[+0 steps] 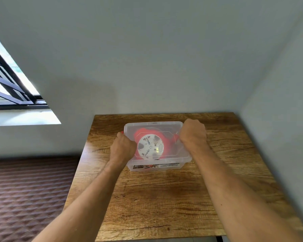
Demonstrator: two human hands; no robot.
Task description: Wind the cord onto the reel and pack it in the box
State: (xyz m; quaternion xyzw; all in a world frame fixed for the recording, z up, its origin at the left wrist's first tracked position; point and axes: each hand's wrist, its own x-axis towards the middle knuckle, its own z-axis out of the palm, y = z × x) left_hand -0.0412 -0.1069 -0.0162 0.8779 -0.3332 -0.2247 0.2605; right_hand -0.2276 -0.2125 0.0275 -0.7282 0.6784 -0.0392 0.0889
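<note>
A clear plastic box [171, 164] stands at the far middle of the wooden table, with a clear lid [154, 125] lying on top. Through the lid shows the red cord reel [142, 132] with its white socket face [150, 146] turned up. My left hand [123, 148] presses on the lid's left edge, fingers curled over the rim by a red latch [122, 132]. My right hand [192, 131] is closed on the lid's right edge near the far corner. The cord itself is hidden under the reel's housing.
The wooden table [164, 198] fits into a corner, with grey walls behind and to the right. To the left lie a brown patterned floor [24, 189] and a barred window [10, 84].
</note>
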